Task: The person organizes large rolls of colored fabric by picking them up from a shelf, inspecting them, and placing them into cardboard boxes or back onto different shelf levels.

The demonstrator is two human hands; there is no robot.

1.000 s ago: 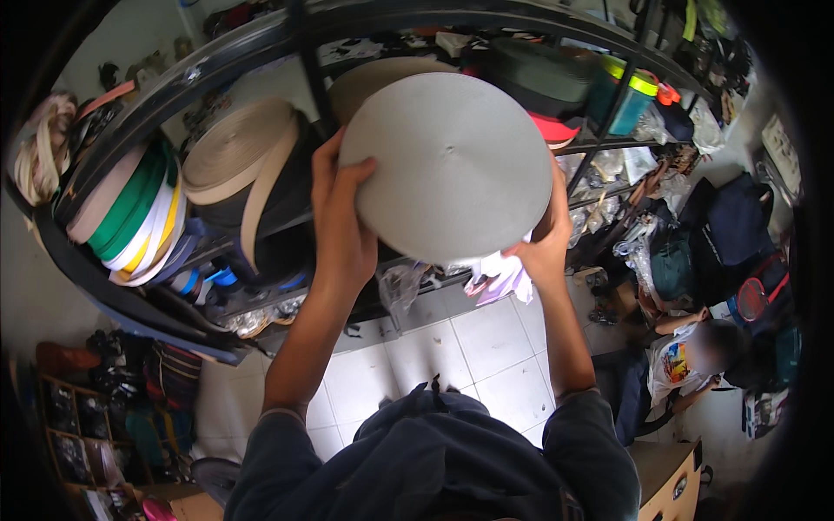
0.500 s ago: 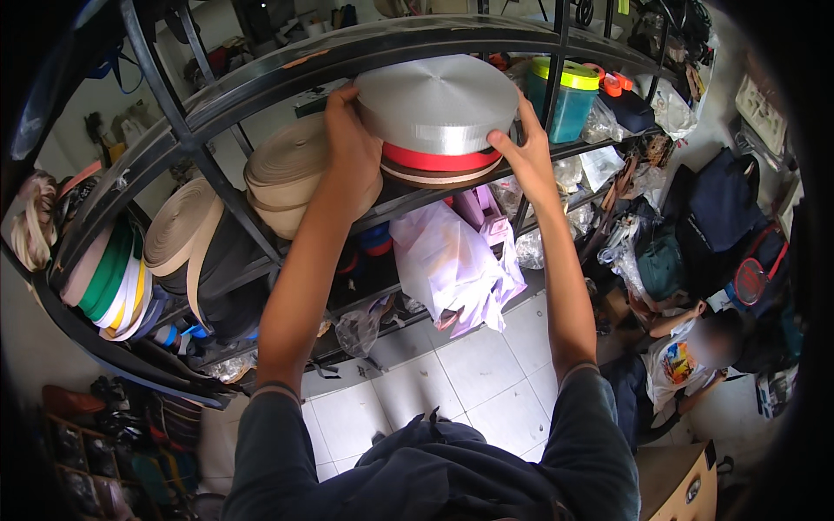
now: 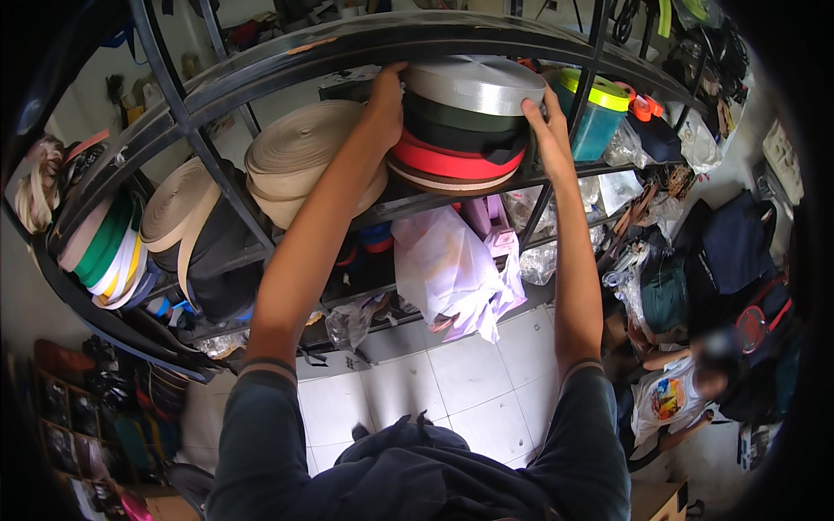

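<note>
My two hands grip a large silver-grey roll of webbing (image 3: pixel 476 94) from both sides. My left hand (image 3: pixel 387 106) is at its left edge, with the fingers partly hidden behind it. On the right edge, my right hand (image 3: pixel 549 132) presses its thumb to the front and wraps its fingers round behind. The grey roll sits on top of a stack, over a dark green roll (image 3: pixel 465 117), a black roll (image 3: pixel 460 139), a red roll (image 3: pixel 456 162) and a brown and pale roll (image 3: pixel 452 181). Left of the stack lie beige rolls (image 3: pixel 304 143).
The black metal rack (image 3: pixel 347 52) crosses in front and above. A teal tub with a yellow lid (image 3: pixel 592 104) stands right of the stack. A white plastic bag (image 3: pixel 447 260) hangs below. Another person (image 3: pixel 673 395) is at the lower right. Green and white rolls (image 3: pixel 102 252) stand far left.
The grey roll has moved up and to the right and now stands further back, with both hands on it. The dark green and black rolls beneath it have come into view.
</note>
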